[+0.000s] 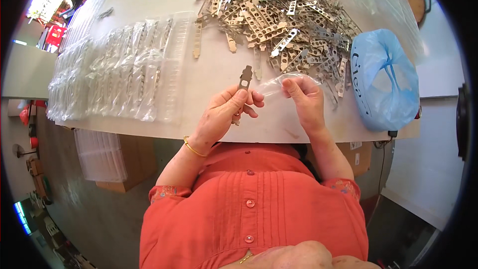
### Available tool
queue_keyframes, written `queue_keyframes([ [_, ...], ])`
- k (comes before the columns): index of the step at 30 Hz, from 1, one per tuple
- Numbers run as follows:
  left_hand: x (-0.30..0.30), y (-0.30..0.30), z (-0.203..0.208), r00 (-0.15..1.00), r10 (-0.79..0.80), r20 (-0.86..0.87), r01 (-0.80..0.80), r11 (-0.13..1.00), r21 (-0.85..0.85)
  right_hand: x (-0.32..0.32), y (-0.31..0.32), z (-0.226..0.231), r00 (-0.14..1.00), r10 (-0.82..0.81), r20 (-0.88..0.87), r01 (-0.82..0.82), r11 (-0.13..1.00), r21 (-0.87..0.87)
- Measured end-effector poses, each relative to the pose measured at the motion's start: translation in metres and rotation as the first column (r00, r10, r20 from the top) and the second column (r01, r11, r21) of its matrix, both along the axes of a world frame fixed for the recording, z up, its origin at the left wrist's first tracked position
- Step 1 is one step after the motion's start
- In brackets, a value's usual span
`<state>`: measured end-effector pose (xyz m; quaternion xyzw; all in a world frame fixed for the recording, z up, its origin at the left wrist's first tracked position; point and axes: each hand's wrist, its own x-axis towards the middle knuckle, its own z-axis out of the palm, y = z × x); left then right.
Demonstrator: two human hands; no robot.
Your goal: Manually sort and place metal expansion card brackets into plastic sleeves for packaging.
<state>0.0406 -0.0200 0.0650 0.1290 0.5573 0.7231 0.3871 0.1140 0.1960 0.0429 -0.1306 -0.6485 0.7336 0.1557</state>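
Note:
My left hand (226, 107) pinches a flat metal bracket (245, 78) upright between thumb and fingers; its upper end with a hole shows, and its lower part is mostly covered by the fingers. To its right, my right hand (305, 100) holds a small clear plastic bag (275, 86) between thumb and fingers, the bag stretching toward the left hand. Whether the bag touches the bracket I cannot tell. Just beyond both hands lies a big heap of loose metal brackets (269, 20) with round holes.
At left on the table (214, 77), a clear ribbed plastic tray (172, 89) holds rows of bagged brackets. A blue plastic bag (366, 102) sits at the right. Clear plastic sheets (383, 0) lie at the far right. Below the table's left edge are stacked clear trays (99, 154) and a cardboard box (137, 164).

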Motion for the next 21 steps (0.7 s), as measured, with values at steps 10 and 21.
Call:
queue_keyframes([
  [10,-0.002,0.001,-0.023,0.999,0.011,0.044,-0.016,0.994,0.113,0.015,-0.018,-0.007,0.998,0.044,0.053,-0.058,0.957,0.285],
  [21,-0.003,0.003,-0.025,0.974,0.123,-0.188,-0.114,0.992,0.058,0.013,-0.020,-0.005,0.991,0.136,0.009,-0.136,0.973,0.186],
])
